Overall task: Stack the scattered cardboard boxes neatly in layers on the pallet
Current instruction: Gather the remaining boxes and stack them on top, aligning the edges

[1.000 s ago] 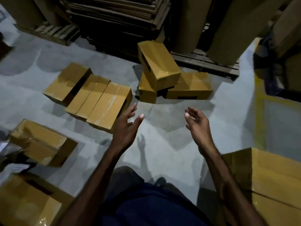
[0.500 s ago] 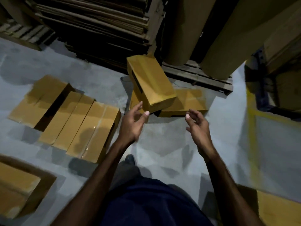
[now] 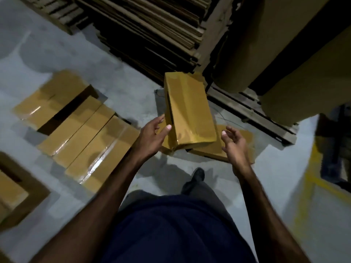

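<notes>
A taped brown cardboard box (image 3: pixel 188 109) lies tilted on top of two other boxes on the grey floor, one of them flat (image 3: pixel 218 150) under its right side. My left hand (image 3: pixel 152 137) is open at the top box's near left corner, fingers spread, thumb close to its edge. My right hand (image 3: pixel 235 143) is open just right of the box, above the flat one, fingers loosely bent and holding nothing. A row of boxes (image 3: pixel 79 130) lies side by side on the floor to the left.
A stack of flattened cardboard sheets (image 3: pixel 152 31) stands behind the boxes. Large brown paper rolls (image 3: pixel 303 78) rest on a wooden pallet (image 3: pixel 252 112) at the back right. Another box (image 3: pixel 17 188) sits at the left edge. A yellow floor line (image 3: pixel 311 173) runs at right.
I have stepped closer to the pile. Both hands have reached forward and now flank the tilted top box, the left almost at its corner.
</notes>
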